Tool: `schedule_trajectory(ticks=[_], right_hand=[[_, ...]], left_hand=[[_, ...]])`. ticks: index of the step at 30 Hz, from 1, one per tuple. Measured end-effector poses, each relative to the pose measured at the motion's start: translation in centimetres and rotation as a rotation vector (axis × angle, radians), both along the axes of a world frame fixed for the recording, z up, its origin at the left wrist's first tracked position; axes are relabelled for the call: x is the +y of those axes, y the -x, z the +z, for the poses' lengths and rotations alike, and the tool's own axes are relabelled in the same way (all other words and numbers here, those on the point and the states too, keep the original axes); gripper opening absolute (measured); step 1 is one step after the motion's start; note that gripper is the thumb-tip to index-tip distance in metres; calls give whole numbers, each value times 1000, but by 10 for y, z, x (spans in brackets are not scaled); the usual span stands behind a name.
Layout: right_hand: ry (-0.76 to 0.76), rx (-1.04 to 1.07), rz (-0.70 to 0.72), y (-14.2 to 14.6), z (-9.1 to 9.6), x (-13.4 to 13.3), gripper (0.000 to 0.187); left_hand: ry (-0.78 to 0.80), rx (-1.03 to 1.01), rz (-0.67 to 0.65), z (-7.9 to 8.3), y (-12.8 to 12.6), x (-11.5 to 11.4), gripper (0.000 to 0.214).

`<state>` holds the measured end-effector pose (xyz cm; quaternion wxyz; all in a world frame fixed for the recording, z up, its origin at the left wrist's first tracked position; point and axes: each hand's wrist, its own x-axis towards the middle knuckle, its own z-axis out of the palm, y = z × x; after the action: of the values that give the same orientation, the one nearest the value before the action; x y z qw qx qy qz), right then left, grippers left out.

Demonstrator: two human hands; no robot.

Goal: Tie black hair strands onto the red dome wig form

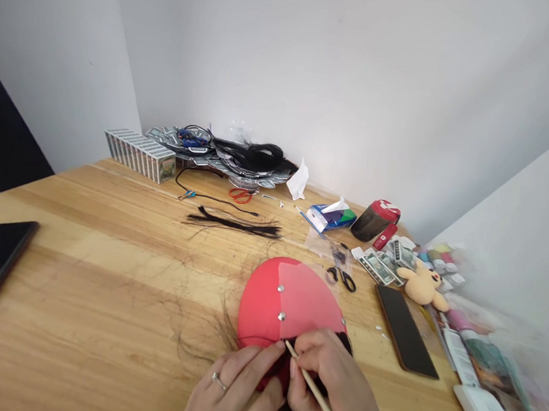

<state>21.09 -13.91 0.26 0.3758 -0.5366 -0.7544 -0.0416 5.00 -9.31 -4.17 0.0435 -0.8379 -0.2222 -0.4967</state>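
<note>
Centrally, a rounded red shell (264, 302) with a paler pink panel is seen lying on a honey-coloured wooden table (103, 246), its lower edge tucked under both hands. Small silver studs (281, 315) are set across its face, and dark material (283, 370) is gathered at that edge, partly hidden by the fingers. A thin pale wooden stick (321, 393) is pinched in the right hand (329, 384), the fingers closed around it, and its tip is held at the shell's lower edge. The left hand (235, 391), with a silver ring (219, 381) worn on one finger, is pressed against the dark material, though whether that material is clamped cannot be told. The shell is judged to be light and fairly stiff, and is best taken by its rim. Fine loose black hair strands (204, 316) strewn beside it would be soft and slippery. A bundle of black hair (233, 225) is laid further off, and black-handled scissors (340, 278) lie just beyond the shell.
</note>
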Motion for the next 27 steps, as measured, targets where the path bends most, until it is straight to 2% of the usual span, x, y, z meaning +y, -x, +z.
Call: schedule_trajectory(ticks=[9, 17, 22, 27], right_hand=[[24, -130, 1, 0, 14, -2, 28], [66, -124, -11, 1, 13, -3, 27], [16, -94, 16, 0, 13, 0, 27], [33, -24, 4, -1, 6, -1, 26]], left_hand=[[31, -9, 8, 1, -2, 0, 44], [24, -28, 30, 5, -3, 0, 46], [34, -9, 23, 5, -3, -1, 45], [39, -32, 27, 3, -3, -2, 45]])
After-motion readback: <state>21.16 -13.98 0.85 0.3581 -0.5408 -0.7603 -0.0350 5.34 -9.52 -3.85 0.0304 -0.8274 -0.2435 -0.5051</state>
